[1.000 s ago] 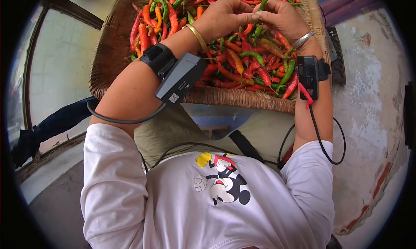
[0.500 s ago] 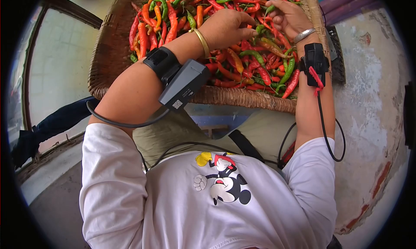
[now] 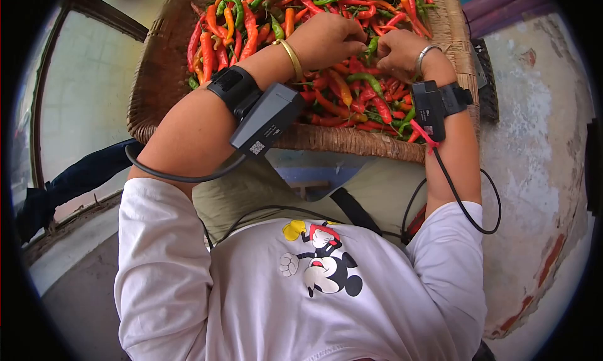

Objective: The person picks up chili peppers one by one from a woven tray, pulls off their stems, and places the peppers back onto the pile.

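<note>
Green chilli [image 3: 372,46], one, in two tight grips: left hand [image 3: 323,39], right hand [image 3: 399,48]; one basket [image 3: 352,141].

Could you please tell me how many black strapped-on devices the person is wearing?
2. One black box-shaped device is strapped to the left forearm, near the woven basket rim; the other sits on the right wrist. None seems hidden.

**Desk:** What fills the foreground?

**Photographer:** A white T-shirt [image 3: 251,311] bearing a cartoon mouse print [image 3: 323,267], with a black cable [image 3: 179,177] looping beside one sleeve.

**Desk:** And the edges?

**Photographer:** Dark blue cloth [image 3: 81,179] at left above a pale ledge [image 3: 69,251]. Stained, peeling concrete [image 3: 534,172] at right, purple fabric [image 3: 502,9] above it.
</note>
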A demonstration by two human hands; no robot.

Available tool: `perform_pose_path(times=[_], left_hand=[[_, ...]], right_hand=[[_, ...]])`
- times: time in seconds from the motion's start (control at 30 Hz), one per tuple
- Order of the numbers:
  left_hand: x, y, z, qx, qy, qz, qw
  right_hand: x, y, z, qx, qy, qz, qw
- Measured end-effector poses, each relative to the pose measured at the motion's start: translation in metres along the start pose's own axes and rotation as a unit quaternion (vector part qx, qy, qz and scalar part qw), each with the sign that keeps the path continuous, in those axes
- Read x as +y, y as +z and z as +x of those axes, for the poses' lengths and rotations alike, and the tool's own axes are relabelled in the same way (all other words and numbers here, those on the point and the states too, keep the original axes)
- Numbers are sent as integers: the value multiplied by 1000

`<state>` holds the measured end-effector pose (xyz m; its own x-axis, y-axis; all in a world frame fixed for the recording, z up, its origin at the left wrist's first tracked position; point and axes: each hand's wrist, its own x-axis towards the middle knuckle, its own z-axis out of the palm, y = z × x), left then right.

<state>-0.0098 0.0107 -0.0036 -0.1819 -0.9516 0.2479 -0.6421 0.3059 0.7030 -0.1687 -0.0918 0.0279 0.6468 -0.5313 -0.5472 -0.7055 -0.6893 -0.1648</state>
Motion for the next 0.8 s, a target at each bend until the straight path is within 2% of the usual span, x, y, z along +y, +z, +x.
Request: perform_pose_path(times=[0.1, 0.17, 0.27, 0.37, 0.47, 0.5, 0.57, 0.6, 0.67, 0.8], left_hand=[[-1, 0, 0, -4, -4, 5, 1000], [-3, 2, 0, 10, -23, -16, 1000], [-3, 2, 0, 17, -8, -7, 1000], [-6, 4, 2, 17, 5, -12, 1000], [-5, 3, 1, 34, 54, -7, 998], [-5, 3, 1, 33, 54, -7, 998], [-5, 3, 1, 54, 102, 18, 993], [-3, 1, 1, 54, 102, 18, 993], [-1, -5, 1, 13, 34, 12, 999], [5, -12, 4, -16, 28, 41, 999]], right_hand=[[-14, 3, -2, 27, 28, -55, 998], [-15, 4, -1, 44, 16, -69, 996], [-4, 3, -1, 47, 8, -18, 999], [2, -7, -10, 66, -38, 62, 995], [5, -12, -16, 49, -126, 236, 962], [3, -12, -17, 49, -125, 236, 962], [0, -14, -20, 45, -188, 282, 940], [-1, -15, -21, 45, -189, 282, 940], [-1, -17, -23, 3, -160, 386, 909], [9, -17, -20, 8, -152, 400, 904]])
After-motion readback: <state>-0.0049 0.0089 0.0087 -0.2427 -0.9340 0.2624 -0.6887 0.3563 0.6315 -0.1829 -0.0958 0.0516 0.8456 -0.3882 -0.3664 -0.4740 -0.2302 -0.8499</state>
